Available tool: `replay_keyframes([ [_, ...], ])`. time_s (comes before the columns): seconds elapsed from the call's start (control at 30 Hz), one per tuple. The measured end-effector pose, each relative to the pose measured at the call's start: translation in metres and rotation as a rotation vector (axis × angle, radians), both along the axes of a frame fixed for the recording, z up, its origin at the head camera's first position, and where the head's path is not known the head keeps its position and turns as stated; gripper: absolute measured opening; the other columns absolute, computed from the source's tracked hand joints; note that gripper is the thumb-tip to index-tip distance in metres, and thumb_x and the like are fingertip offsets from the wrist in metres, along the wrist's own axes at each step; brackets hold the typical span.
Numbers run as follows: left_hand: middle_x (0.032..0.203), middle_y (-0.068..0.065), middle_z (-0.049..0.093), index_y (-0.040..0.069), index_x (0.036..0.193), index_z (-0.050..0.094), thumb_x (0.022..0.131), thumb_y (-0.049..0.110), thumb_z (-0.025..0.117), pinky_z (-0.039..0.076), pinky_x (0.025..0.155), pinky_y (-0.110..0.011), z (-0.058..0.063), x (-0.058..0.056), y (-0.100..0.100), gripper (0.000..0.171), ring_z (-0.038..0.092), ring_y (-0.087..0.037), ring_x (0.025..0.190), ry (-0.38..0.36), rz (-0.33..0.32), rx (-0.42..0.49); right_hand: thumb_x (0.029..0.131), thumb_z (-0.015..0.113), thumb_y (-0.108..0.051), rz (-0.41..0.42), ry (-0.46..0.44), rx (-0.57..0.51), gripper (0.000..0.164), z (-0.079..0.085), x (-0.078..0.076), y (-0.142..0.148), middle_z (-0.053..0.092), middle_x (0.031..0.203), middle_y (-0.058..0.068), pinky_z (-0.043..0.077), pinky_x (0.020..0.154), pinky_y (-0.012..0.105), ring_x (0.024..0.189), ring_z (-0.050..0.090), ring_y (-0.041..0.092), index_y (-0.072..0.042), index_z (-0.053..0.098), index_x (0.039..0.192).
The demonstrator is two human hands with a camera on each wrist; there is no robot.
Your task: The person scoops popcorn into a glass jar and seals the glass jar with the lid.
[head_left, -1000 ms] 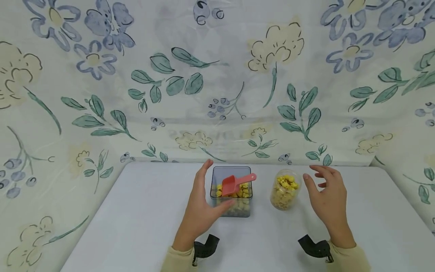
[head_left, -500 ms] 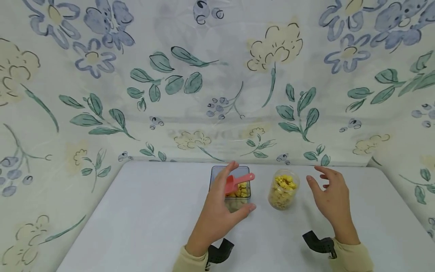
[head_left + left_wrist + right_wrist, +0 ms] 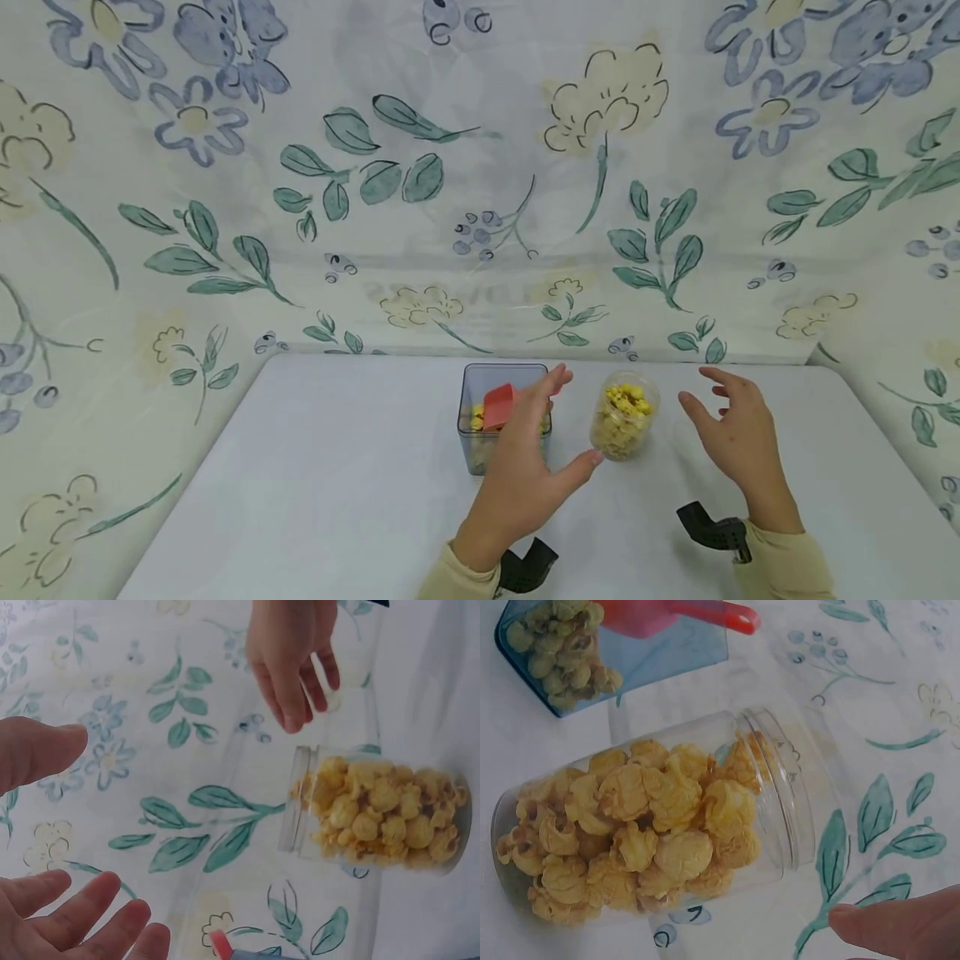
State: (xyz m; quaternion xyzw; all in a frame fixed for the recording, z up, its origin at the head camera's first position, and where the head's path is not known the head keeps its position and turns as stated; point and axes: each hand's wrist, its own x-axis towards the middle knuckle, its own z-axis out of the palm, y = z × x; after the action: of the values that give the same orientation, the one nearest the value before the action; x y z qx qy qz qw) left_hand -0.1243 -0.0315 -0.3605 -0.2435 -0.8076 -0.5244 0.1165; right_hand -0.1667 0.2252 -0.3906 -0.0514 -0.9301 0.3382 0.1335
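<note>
A clear jar of yellow popcorn (image 3: pixel 622 421) stands upright on the table between the hands. My left hand (image 3: pixel 525 475), thumb and fingers spread, is just left of the jar and in front of the box, holding nothing. To the jar's right my right hand (image 3: pixel 742 437) hovers with loosely bent fingers and an empty grasp. The bluish see-through box (image 3: pixel 480 450) with popcorn is partly hidden behind the left hand. A pink scoop (image 3: pixel 498 407) lies in it, its handle (image 3: pixel 720 613) reaching over the rim in the right wrist view.
The white table (image 3: pixel 322 467) ends at a back edge against a floral cloth (image 3: pixel 480 167). A black wrist mount (image 3: pixel 528 567) is on the left arm and another black mount (image 3: pixel 712 527) on the right arm.
My left hand has moved right, from beside the box to across its front and close to the jar. The right hand has shifted slightly right. Box, scoop and jar stay put.
</note>
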Motion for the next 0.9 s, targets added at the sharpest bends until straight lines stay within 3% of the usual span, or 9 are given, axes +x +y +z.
replay_keyframes([
  [0.17,0.141,0.012,0.035,0.027,0.146,0.021,0.083,0.026,0.070,0.035,0.103,-0.033,-0.002,0.000,0.013,0.080,0.033,-0.007,0.129,-0.065,-0.004,0.013,0.091,0.057,-0.035,0.052,-0.041,0.030,0.057,-0.004,-0.003,0.005,0.039,0.130,0.031,0.044,0.080,0.056,0.111,0.044,0.045,0.002,0.044,0.132],
  [0.37,0.143,0.015,0.031,0.034,0.146,0.015,0.081,0.030,0.071,0.034,0.103,-0.039,-0.007,0.000,0.031,0.086,0.028,-0.007,0.132,-0.185,0.057,-0.018,0.090,0.057,-0.040,0.137,-0.090,0.077,0.062,-0.006,-0.002,0.012,0.041,0.128,0.031,0.043,0.079,0.057,0.110,0.044,0.045,0.003,0.043,0.132],
  [0.57,0.145,0.013,0.029,0.035,0.147,0.011,0.080,0.032,0.071,0.033,0.102,-0.046,-0.020,-0.004,0.045,0.089,0.030,-0.008,0.131,-0.296,0.103,-0.010,0.087,0.061,-0.039,0.191,-0.205,0.076,0.068,-0.009,-0.004,0.013,0.037,0.133,0.032,0.033,0.091,0.062,0.120,0.035,0.048,0.004,0.039,0.134],
  [0.9,0.148,0.006,0.025,0.024,0.150,0.005,0.078,0.026,0.072,0.036,0.100,-0.047,-0.039,-0.013,0.061,0.099,0.032,-0.015,0.131,-0.318,0.173,-0.025,0.082,0.068,-0.036,0.215,-0.272,0.101,0.073,-0.021,-0.008,0.015,0.035,0.133,0.035,0.031,0.092,0.064,0.121,0.031,0.052,0.007,0.039,0.133],
])
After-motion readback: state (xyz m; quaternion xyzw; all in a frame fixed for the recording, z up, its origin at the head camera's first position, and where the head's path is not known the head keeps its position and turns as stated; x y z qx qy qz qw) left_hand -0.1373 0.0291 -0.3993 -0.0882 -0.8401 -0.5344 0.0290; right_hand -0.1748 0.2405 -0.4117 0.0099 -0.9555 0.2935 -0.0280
